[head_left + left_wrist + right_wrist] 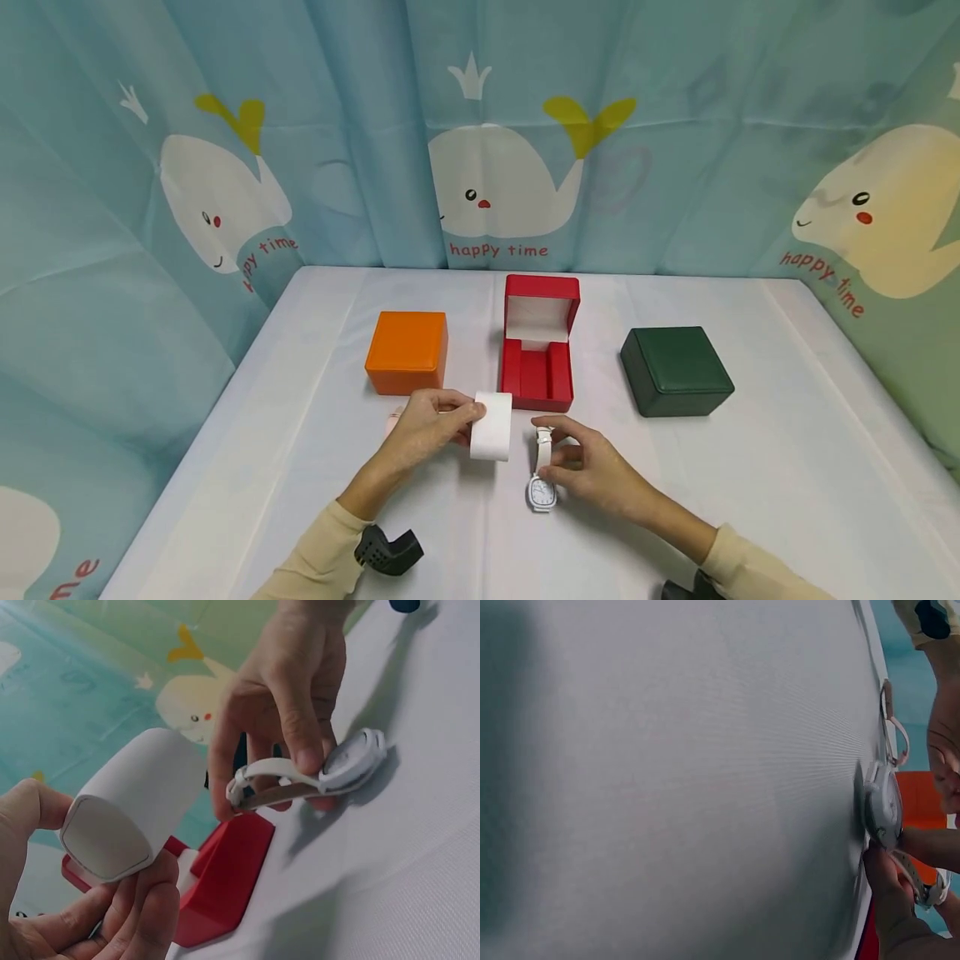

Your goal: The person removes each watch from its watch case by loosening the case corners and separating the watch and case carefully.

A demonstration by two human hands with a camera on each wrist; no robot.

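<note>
One white cushion in left hand; white watch in right hand.

White cushion is held by left hand, watch pinched by right hand, red box popped open behind.

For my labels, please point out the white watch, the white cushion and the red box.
White watch (542, 492): head view, its dial.
White cushion (147, 791): left wrist view, its curved side.
Red box (536, 317): head view, white lid lining.
</note>
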